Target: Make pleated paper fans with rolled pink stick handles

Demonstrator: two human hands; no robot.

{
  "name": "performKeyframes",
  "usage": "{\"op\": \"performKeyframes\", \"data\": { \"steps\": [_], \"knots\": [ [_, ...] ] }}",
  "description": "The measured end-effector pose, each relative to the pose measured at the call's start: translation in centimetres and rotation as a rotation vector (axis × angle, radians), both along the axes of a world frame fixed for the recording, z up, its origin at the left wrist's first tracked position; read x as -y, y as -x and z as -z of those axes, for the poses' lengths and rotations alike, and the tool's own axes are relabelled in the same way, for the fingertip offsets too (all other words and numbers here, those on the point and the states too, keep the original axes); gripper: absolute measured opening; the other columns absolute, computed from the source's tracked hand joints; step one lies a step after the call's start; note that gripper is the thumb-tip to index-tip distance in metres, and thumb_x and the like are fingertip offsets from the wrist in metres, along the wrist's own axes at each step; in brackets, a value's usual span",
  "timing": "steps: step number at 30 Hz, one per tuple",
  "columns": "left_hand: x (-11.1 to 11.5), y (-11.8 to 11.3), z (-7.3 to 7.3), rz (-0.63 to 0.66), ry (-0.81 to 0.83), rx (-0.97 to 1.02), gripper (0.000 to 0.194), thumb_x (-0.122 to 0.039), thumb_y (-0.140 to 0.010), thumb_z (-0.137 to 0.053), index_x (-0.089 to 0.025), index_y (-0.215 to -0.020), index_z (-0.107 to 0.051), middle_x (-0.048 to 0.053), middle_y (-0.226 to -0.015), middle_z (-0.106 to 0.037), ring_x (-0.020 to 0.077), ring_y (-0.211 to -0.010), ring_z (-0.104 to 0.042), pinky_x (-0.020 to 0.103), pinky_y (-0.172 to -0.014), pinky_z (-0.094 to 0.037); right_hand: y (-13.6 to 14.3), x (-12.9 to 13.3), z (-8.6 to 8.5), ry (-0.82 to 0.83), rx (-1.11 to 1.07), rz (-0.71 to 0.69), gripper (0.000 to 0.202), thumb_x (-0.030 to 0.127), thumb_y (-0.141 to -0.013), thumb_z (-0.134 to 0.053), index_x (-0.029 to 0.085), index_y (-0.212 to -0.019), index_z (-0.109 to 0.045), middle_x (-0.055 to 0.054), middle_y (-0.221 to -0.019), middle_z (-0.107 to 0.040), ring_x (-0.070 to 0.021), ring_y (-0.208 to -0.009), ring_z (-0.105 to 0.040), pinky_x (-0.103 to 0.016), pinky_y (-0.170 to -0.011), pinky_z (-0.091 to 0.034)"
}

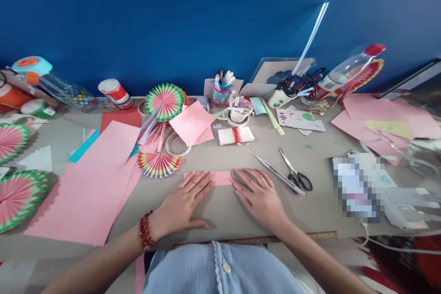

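Blue shirt [220, 268] nearest, left hand [188, 197] and right hand [260, 197] open, flat, grip empty of held things, pressing pink strip [222, 178] on surface [206, 158] between them, knife [275, 171] and scissors [294, 172] beside right hand

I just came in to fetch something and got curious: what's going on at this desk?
A person has both hands flat on the desk. The left hand lies over the left part of a narrow pink paper strip; the right hand is at its right end. A cutter and black-handled scissors lie to the right, unheld. Pleated paper fans sit further back.
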State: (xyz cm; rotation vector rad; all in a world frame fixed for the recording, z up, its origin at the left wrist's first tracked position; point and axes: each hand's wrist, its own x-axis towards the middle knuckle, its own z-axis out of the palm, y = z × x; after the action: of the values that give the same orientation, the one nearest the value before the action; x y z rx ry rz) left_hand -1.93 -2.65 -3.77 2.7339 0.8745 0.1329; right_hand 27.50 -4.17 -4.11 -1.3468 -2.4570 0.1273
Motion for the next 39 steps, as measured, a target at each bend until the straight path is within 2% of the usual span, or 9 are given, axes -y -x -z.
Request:
{"op": "performKeyframes", "data": {
  "steps": [5, 9, 11, 13, 17, 22, 28, 34, 39],
  "knots": [
    [-0.3, -0.1, 0.2, 0.009, -0.033, 0.007, 0.090, -0.068, -0.090, -0.051, -0.016, -0.158, -0.022, 0.012, -0.163, -0.028, 0.0293, -0.151, -0.023, 0.048, -0.123, -0.021, 0.6, -1.0, -0.2, 0.053, -0.210, 0.062, 0.026, 0.022, -0.098, -0.050, 0.024, -0.117, -0.068, -0.009, -0.123, -0.069, -0.0262, -0.111, -0.063, -0.047, -0.095, -0.052],
    [-1.4, -0.5, -0.2, 0.096, -0.078, 0.041, 0.055, -0.033, -0.102, -0.048, -0.023, -0.153, -0.034, 0.007, -0.160, -0.037, 0.0206, -0.150, -0.029, 0.042, -0.123, -0.026, 1.5, -1.5, -0.6, 0.131, -0.240, -0.014, 0.035, 0.017, -0.098, -0.045, 0.022, -0.130, -0.060, -0.010, -0.118, -0.071, -0.0246, -0.107, -0.065, -0.043, -0.092, -0.054],
    [-1.8, -0.8, -0.5, 0.111, -0.115, 0.042, 0.050, -0.019, -0.100, -0.048, -0.027, -0.149, -0.041, 0.006, -0.161, -0.034, 0.0210, -0.149, -0.030, 0.043, -0.121, -0.028, 1.8, -1.4, -0.7, 0.160, -0.233, -0.066, 0.036, 0.013, -0.096, -0.045, 0.022, -0.127, -0.060, -0.009, -0.116, -0.071, -0.0240, -0.104, -0.064, -0.042, -0.091, -0.054],
    [-1.9, -1.0, -0.9, 0.072, -0.151, 0.016, 0.050, -0.016, -0.098, -0.051, -0.030, -0.145, -0.046, 0.007, -0.161, -0.034, 0.0250, -0.145, -0.036, 0.046, -0.117, -0.033, 2.0, -0.9, -0.7, 0.184, -0.232, -0.080, 0.034, 0.011, -0.094, -0.046, 0.021, -0.122, -0.062, -0.009, -0.111, -0.071, -0.0237, -0.100, -0.064, -0.040, -0.087, -0.055],
    [-1.2, -1.5, -1.1, -0.011, -0.149, -0.035, 0.049, -0.029, -0.096, -0.060, -0.029, -0.143, -0.048, 0.008, -0.148, -0.050, 0.0268, -0.130, -0.050, 0.044, -0.109, -0.040, 2.3, 0.3, -0.7, 0.184, -0.221, -0.052, 0.030, 0.010, -0.093, -0.046, 0.020, -0.114, -0.065, -0.009, -0.108, -0.069, -0.0229, -0.095, -0.063, -0.038, -0.082, -0.055],
    [-0.4, -1.8, -0.5, -0.037, -0.124, -0.014, 0.066, -0.050, -0.088, -0.068, -0.024, -0.144, -0.046, 0.010, -0.139, -0.055, 0.0291, -0.132, -0.047, 0.047, -0.115, -0.032, 3.4, 1.2, -1.2, 0.060, -0.095, -0.089, 0.030, 0.019, -0.096, -0.052, 0.023, -0.122, -0.065, -0.010, -0.117, -0.069, -0.0256, -0.105, -0.061, -0.042, -0.089, -0.051],
    [-0.2, -0.7, -0.1, -0.019, -0.133, 0.021, 0.074, -0.061, -0.089, -0.059, -0.022, -0.149, -0.041, 0.012, -0.153, -0.045, 0.0320, -0.143, -0.037, 0.054, -0.121, -0.023, 3.7, 1.4, -0.6, 0.052, -0.062, -0.140, 0.028, 0.023, -0.094, -0.059, 0.024, -0.122, -0.065, -0.007, -0.115, -0.072, -0.0245, -0.104, -0.062, -0.045, -0.098, -0.047],
    [-0.8, 0.2, -0.2, 0.011, -0.116, -0.007, 0.079, -0.063, -0.090, -0.057, -0.023, -0.153, -0.035, 0.016, -0.162, -0.028, 0.0349, -0.151, -0.023, 0.056, -0.119, -0.025, 4.1, 1.7, 0.0, 0.029, -0.016, -0.099, 0.039, 0.034, -0.091, -0.068, 0.025, -0.128, -0.063, -0.007, -0.115, -0.072, -0.0286, -0.103, -0.060, -0.053, -0.100, -0.045],
    [-0.7, 0.2, -0.2, -0.027, -0.106, -0.063, 0.077, -0.066, -0.092, -0.048, -0.020, -0.153, -0.035, 0.017, -0.163, -0.026, 0.0331, -0.152, -0.018, 0.055, -0.120, -0.022, 3.7, 2.2, 0.0, 0.036, -0.088, -0.076, 0.031, 0.025, -0.093, -0.062, 0.026, -0.124, -0.065, -0.005, -0.122, -0.071, -0.0264, -0.108, -0.061, -0.051, -0.103, -0.044]
  ]
}}
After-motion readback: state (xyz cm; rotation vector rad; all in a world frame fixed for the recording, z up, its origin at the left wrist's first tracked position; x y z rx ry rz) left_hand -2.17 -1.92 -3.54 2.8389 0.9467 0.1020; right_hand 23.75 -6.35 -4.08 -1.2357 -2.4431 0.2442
